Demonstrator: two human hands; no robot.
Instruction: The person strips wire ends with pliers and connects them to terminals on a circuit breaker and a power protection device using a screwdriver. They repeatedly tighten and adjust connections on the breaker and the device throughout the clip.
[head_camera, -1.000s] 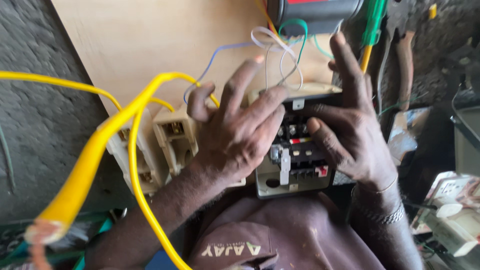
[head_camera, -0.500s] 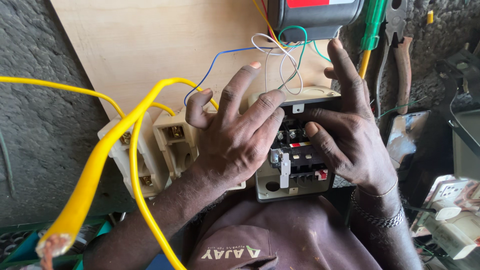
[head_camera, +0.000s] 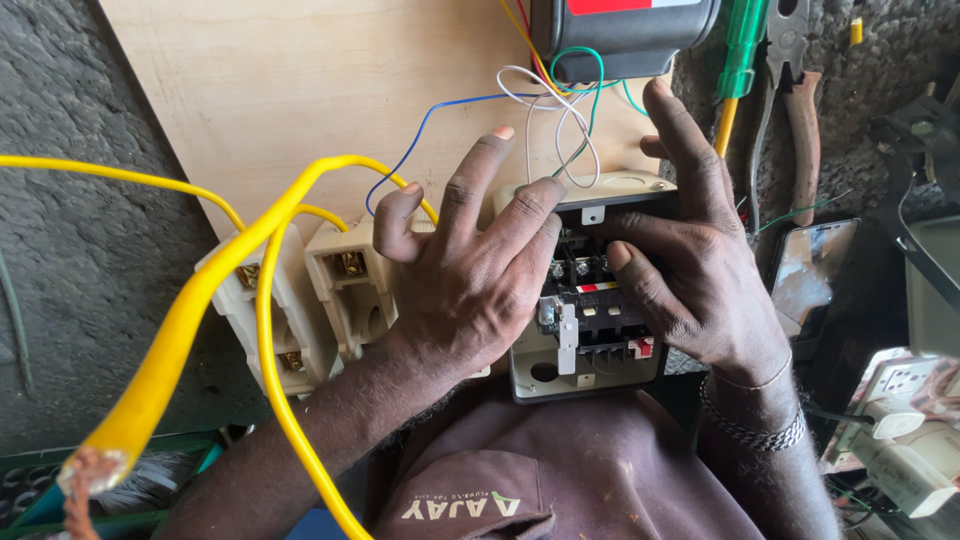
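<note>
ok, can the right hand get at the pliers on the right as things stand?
Probably yes: the right hand rests on the switch box, and the pliers lie just beyond its fingertips with only a green screwdriver between.

- A pale plywood board (head_camera: 300, 90) lies flat in even daylight.
- Rough dark grey concrete floor (head_camera: 70, 260) spreads left of the board.
- More concrete lies right of it.
</note>
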